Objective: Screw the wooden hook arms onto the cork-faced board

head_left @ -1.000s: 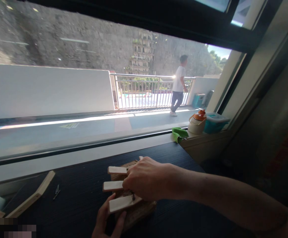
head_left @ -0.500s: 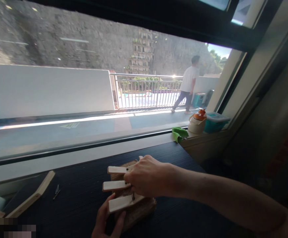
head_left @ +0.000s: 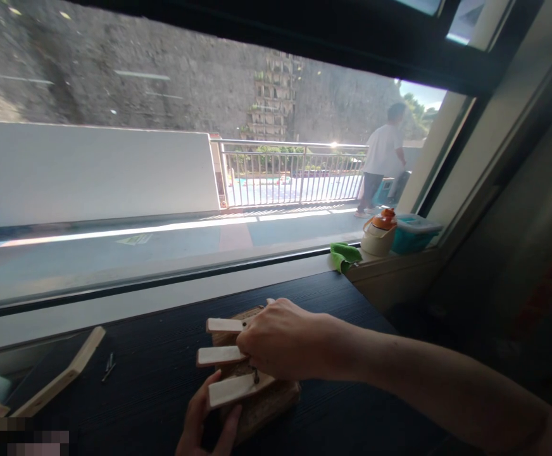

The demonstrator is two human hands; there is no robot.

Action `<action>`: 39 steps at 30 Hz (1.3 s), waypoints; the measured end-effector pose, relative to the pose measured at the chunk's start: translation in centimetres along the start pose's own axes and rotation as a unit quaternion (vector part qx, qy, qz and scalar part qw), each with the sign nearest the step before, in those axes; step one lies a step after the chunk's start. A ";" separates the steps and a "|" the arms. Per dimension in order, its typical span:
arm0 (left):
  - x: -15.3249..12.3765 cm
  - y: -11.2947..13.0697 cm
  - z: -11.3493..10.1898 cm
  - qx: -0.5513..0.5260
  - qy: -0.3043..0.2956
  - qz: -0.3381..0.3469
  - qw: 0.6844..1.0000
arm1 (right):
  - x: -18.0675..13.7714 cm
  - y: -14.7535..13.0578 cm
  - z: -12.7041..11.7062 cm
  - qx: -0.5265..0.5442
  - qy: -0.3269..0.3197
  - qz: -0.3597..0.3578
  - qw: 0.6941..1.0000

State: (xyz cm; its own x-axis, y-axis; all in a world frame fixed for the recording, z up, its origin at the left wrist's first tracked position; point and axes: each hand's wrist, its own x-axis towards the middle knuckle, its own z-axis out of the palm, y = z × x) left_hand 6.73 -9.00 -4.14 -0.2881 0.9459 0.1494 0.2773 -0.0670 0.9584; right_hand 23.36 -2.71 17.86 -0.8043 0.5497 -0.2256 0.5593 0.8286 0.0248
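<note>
A brown block of wood point(head_left: 271, 408) with rough sides lies on the dark table, and three pale wooden strips stick out to its left. My left hand point(head_left: 204, 418) is at the near end, its thumb and a finger closed about the nearest strip point(head_left: 233, 390). A dark screw point(head_left: 256, 376) stands in that strip. Over the block, my right hand point(head_left: 276, 339) is closed above the middle strip point(head_left: 219, 356); what its fingers hold is hidden. The far strip point(head_left: 223, 325) has a dark spot beside the knuckles.
Left on the table point(head_left: 152, 373) lie a bent wooden piece point(head_left: 62, 377) and a few small screws or nails point(head_left: 108, 367). A green cloth point(head_left: 345, 256), a jug with an orange lid point(head_left: 379, 233) and a teal box point(head_left: 413, 234) stand by the window. Outside, a person point(head_left: 381, 152) walks.
My right hand has turned slightly over the middle strip. My left hand and the block keep their places. Outside, the person has walked to the right.
</note>
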 end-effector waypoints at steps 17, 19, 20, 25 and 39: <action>0.1 -0.3 0.1 0.013 -0.006 0.019 1.000 | 0.0 -0.4 -0.9 0.016 -0.049 0.002 0.999; 0.1 -0.5 0.1 0.025 -0.007 0.035 0.999 | 0.1 -0.1 -0.5 0.016 -0.035 0.002 0.999; 0.0 -0.6 0.1 0.032 -0.006 0.043 0.999 | 0.1 0.1 -0.3 0.018 -0.023 0.003 1.000; 0.0 -0.6 0.0 0.054 0.002 0.059 0.997 | 0.2 0.8 0.3 0.036 0.018 0.025 0.999; 0.0 -0.9 0.0 0.073 0.001 0.069 0.995 | 0.2 -0.3 -1.2 -0.008 -0.053 0.001 0.999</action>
State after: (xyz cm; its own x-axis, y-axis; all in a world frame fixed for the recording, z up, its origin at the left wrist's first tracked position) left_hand 6.51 -8.94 -5.04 -0.2393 0.9305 0.2774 0.4442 -0.1492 0.8834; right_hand 22.84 -2.75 18.95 -0.7768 0.5378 -0.3277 0.5568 0.8296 0.0416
